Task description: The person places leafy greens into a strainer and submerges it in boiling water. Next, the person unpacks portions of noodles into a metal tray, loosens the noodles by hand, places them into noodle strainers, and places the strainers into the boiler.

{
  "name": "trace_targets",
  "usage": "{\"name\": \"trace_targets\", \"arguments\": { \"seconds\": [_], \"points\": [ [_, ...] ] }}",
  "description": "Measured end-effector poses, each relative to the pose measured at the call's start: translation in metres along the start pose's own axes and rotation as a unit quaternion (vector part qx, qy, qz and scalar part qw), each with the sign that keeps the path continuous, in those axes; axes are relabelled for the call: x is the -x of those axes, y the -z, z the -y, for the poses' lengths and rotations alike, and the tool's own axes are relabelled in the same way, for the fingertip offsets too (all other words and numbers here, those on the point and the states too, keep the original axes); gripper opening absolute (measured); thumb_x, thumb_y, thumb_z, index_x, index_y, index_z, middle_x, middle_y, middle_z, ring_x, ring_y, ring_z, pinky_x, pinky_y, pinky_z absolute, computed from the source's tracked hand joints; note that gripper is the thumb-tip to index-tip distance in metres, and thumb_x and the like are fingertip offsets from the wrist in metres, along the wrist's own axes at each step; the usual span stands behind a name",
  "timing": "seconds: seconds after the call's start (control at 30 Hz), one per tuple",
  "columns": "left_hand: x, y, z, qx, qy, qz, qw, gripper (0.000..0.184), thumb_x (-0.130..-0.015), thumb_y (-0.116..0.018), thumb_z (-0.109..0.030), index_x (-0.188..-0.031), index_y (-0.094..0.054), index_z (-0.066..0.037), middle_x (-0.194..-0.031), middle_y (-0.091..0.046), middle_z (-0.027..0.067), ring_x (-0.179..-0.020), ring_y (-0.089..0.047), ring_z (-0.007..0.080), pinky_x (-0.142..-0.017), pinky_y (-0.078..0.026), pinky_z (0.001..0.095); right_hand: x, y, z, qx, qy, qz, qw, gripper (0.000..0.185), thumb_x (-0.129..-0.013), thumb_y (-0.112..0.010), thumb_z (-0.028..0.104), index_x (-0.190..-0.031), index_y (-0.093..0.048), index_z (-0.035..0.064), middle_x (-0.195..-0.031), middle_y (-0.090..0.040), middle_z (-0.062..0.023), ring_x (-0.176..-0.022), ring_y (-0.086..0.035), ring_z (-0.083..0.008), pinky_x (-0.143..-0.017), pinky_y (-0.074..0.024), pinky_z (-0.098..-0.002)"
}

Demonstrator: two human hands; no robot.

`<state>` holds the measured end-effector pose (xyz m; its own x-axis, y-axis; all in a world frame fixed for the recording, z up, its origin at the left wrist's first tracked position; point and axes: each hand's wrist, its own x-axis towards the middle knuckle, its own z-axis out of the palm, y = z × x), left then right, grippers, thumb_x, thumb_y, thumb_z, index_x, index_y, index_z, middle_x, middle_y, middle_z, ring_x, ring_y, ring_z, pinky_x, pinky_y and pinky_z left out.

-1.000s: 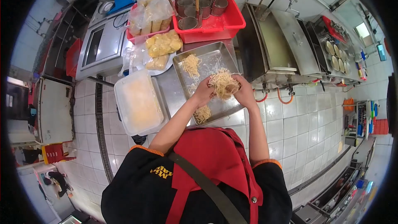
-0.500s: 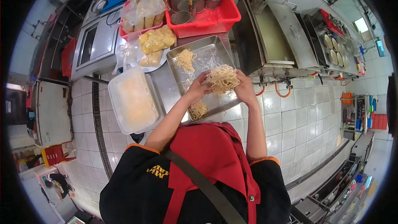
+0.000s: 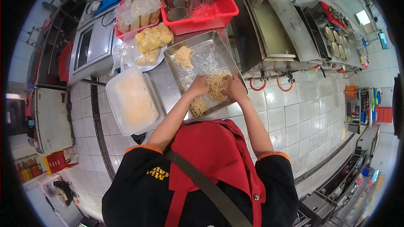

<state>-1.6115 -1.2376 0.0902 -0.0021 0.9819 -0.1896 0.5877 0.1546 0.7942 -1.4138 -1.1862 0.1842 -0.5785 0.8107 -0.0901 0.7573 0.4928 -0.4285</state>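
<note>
A large clump of pale noodles (image 3: 217, 85) lies low in the metal tray (image 3: 170, 57), between my two hands. My left hand (image 3: 198, 85) grips its left side, with the fingertips partly hidden in the strands. Around its right side the fingers of my right hand (image 3: 235, 88) are curled. Two smaller noodle portions rest in the same tray: one at the upper left (image 3: 184, 57) and one at the lower left corner (image 3: 198, 106). Loose strands and white flour are scattered on the tray's bottom.
Left of the tray stands a lidded plastic box (image 3: 131, 100). Behind it are bagged yellow food (image 3: 154, 38) and a red bin (image 3: 227, 12) holding long-handled strainers. A metal cooker (image 3: 273, 33) stands to the right. A person (image 3: 64, 191) is far off at lower left.
Both hands have lowered the noodle clump from above the tray into it. The clump looks more spread out. The whole view has shifted slightly.
</note>
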Motion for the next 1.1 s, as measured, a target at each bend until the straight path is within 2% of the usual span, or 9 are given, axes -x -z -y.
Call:
{"name": "trace_targets", "arguments": {
  "seconds": [0.2, 0.27, 0.3, 0.43, 0.53, 0.7, 0.87, 0.93, 1.1],
  "points": [
    [0.028, 0.053, -0.085, 0.410, 0.027, 0.031, 0.911, 0.050, -0.071, -0.055, -0.009, -0.121, -0.052, -0.003, -0.117, -0.053, 0.0178, -0.106, -0.051, 0.0342, -0.093, -0.040, 0.0347, -0.003, 0.035, -0.010, -0.331, 0.004, 0.005, 0.944, 0.034, -0.070, -0.069, 0.006, -0.102, -0.058, 0.0002, -0.107, -0.055, -0.0091, -0.094, -0.056, -0.0180, -0.081, -0.0454, -0.0276],
    [0.006, 0.036, -0.022, 0.239, -0.005, -0.024, 0.971, 0.049, -0.071, -0.055, -0.009, -0.120, -0.053, -0.004, -0.118, -0.054, 0.0177, -0.105, -0.052, 0.0356, -0.093, -0.040, 0.0350, 0.006, 0.057, -0.001, -0.397, 0.041, -0.024, 0.917, 0.045, -0.067, -0.071, 0.011, -0.108, -0.057, 0.0007, -0.112, -0.055, -0.0123, -0.097, -0.057, -0.0227, -0.081, -0.0452, -0.0288],
    [-0.001, 0.027, 0.000, 0.059, -0.039, -0.079, 0.994, 0.048, -0.071, -0.056, -0.009, -0.119, -0.054, -0.005, -0.119, -0.054, 0.0176, -0.104, -0.053, 0.0371, -0.093, -0.040, 0.0352, 0.008, 0.065, 0.002, -0.317, 0.002, 0.041, 0.948, 0.065, -0.066, -0.073, 0.013, -0.124, -0.045, 0.0021, -0.121, -0.050, -0.0141, -0.108, -0.051, -0.0273, -0.090, -0.0421, -0.0321],
    [-0.002, 0.022, -0.040, -0.020, -0.020, -0.145, 0.989, 0.045, -0.071, -0.056, -0.010, -0.117, -0.055, -0.006, -0.117, -0.054, 0.0204, -0.101, -0.055, 0.0380, -0.090, -0.042, 0.0366, -0.005, 0.011, -0.002, -0.075, 0.042, 0.036, 0.996, 0.106, -0.056, -0.082, 0.027, -0.141, -0.020, 0.0131, -0.135, -0.033, -0.0179, -0.123, -0.033, -0.0341, -0.100, -0.0329, -0.0438],
    [-0.013, 0.012, -0.045, 0.145, -0.027, -0.022, 0.989, 0.044, -0.072, -0.056, -0.015, -0.115, -0.055, -0.006, -0.112, -0.057, 0.0222, -0.101, -0.055, 0.0368, -0.089, -0.042, 0.0387, -0.019, -0.011, 0.021, 0.100, 0.043, 0.016, 0.994, 0.106, -0.053, -0.083, 0.031, -0.140, -0.023, 0.0162, -0.134, -0.034, -0.0172, -0.119, -0.036, -0.0350, -0.097, -0.0351, -0.0472],
    [0.006, 0.032, -0.033, -0.049, 0.007, 0.035, 0.998, 0.042, -0.072, -0.053, -0.018, -0.111, -0.057, -0.003, -0.106, -0.059, 0.0244, -0.100, -0.056, 0.0377, -0.088, -0.043, 0.0408, -0.016, -0.023, -0.011, 0.100, 0.106, 0.110, 0.983, 0.100, -0.057, -0.078, 0.044, -0.139, -0.024, 0.0256, -0.134, -0.033, -0.0142, -0.118, -0.035, -0.0374, -0.089, -0.0387, -0.0529],
    [0.014, 0.024, -0.062, 0.199, 0.037, 0.100, 0.974, 0.042, -0.072, -0.045, -0.011, -0.111, -0.058, -0.004, -0.107, -0.058, 0.0245, -0.102, -0.056, 0.0358, -0.087, -0.044, 0.0392, 0.009, -0.011, 0.034, 0.106, 0.033, -0.092, 0.990, 0.063, -0.068, -0.069, 0.041, -0.124, -0.048, 0.0244, -0.125, -0.041, -0.0081, -0.109, -0.043, -0.0359, -0.082, -0.0435, -0.0518],
    [0.016, 0.038, -0.085, -0.023, 0.093, 0.214, 0.972, 0.043, -0.074, -0.044, -0.012, -0.114, -0.056, -0.003, -0.113, -0.056, 0.0231, -0.106, -0.054, 0.0352, -0.090, -0.042, 0.0385, 0.001, -0.027, 0.029, 0.138, 0.031, -0.077, 0.987, 0.058, -0.070, -0.067, 0.043, -0.123, -0.051, 0.0235, -0.126, -0.042, -0.0101, -0.113, -0.041, -0.0352, -0.082, -0.0429, -0.0496],
    [0.046, 0.096, -0.084, 0.004, 0.027, 0.049, 0.998, 0.041, -0.080, -0.046, -0.009, -0.120, -0.053, -0.005, -0.123, -0.052, 0.0196, -0.115, -0.048, 0.0328, -0.098, -0.037, 0.0353, -0.006, -0.040, -0.014, 0.107, 0.022, 0.101, 0.989, 0.054, -0.074, -0.062, 0.048, -0.121, -0.052, 0.0245, -0.129, -0.042, -0.0113, -0.118, -0.039, -0.0340, -0.082, -0.0419, -0.0492]
  ]
}}
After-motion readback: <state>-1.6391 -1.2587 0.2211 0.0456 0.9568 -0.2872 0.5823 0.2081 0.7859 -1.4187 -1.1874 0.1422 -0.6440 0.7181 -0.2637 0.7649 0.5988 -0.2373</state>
